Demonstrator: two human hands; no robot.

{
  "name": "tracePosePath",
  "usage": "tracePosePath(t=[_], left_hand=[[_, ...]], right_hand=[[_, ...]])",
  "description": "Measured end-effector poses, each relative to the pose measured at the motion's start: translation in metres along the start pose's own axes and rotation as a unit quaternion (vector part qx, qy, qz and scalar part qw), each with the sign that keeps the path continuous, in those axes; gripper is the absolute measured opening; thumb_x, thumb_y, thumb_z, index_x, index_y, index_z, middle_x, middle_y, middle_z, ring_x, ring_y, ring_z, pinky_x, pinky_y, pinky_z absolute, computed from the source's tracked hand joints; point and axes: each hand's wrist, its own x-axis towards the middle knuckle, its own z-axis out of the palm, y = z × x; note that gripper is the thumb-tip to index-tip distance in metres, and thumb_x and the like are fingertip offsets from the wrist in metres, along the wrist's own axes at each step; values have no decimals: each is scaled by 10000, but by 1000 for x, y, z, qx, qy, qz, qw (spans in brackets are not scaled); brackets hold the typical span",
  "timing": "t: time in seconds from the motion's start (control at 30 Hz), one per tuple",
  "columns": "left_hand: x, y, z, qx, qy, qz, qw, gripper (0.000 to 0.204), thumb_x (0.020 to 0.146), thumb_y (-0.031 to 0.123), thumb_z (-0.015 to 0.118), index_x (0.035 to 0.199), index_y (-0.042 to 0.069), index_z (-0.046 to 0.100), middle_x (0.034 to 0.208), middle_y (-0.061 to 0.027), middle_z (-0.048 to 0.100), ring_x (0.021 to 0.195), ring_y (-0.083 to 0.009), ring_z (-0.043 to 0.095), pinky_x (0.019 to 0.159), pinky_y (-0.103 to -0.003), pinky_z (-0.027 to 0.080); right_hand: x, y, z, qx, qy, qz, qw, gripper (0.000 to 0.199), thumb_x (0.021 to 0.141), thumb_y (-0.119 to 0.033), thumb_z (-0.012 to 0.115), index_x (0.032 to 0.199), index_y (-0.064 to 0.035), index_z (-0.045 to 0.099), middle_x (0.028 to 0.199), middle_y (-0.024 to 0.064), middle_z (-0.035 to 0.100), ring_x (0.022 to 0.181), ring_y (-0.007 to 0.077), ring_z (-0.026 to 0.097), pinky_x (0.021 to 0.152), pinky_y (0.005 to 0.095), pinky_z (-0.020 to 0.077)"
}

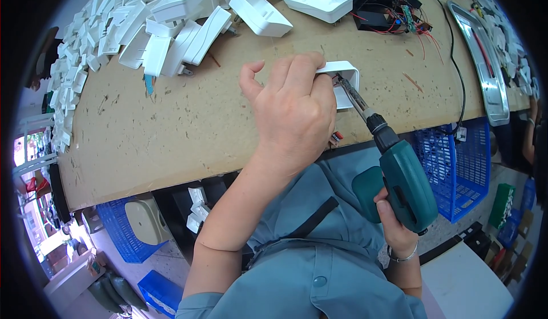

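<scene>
My left hand (294, 99) lies over a small open white plastic casing (345, 67) on the bench and grips its left side. The fingers hide much of it. A green, pistol-shaped power screwdriver (406, 179) is in my right hand (395, 225), wrapped round its handle. Its long metal tip slants up and left into the casing, close to my left fingertips. What the tip touches inside is too small to make out. A small red part (336, 138) sits at the bench edge beside my left wrist.
White casings (171, 47), some with plug pins, are heaped at the far left. Black parts with red wires and circuit boards (391, 10) lie at the back. A black cable (456, 62) crosses toward a metal tray (485, 67). Blue baskets (456, 170) stand below the bench.
</scene>
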Motion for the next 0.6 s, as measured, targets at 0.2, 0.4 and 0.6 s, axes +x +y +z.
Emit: tracePosePath(t=[0.2,0.4,0.6], left_hand=[[0,-1,0,2,-6,1,1000,43,715,88,684,752,82,663,926,3,577,815,-167,561,876,-431,292],[0,0,0,5,-2,1,1000,44,709,87,683,747,80,662,920,4,582,812,-166,562,877,-428,291],[0,-1,2,2,5,4,1000,39,711,87,681,741,78,658,919,2,585,807,-165,563,873,-426,291]], right_hand=[[-3,-5,6,81,54,85,992,299,719,-7,721,1007,37,652,852,99,673,815,225,656,791,344,507],[-1,5,-2,-10,-7,-33,999,416,733,-7,715,1127,57,597,861,102,668,743,180,651,730,308,515],[-5,3,5,56,26,21,998,401,744,3,700,1123,74,590,858,101,658,716,169,644,707,300,511]])
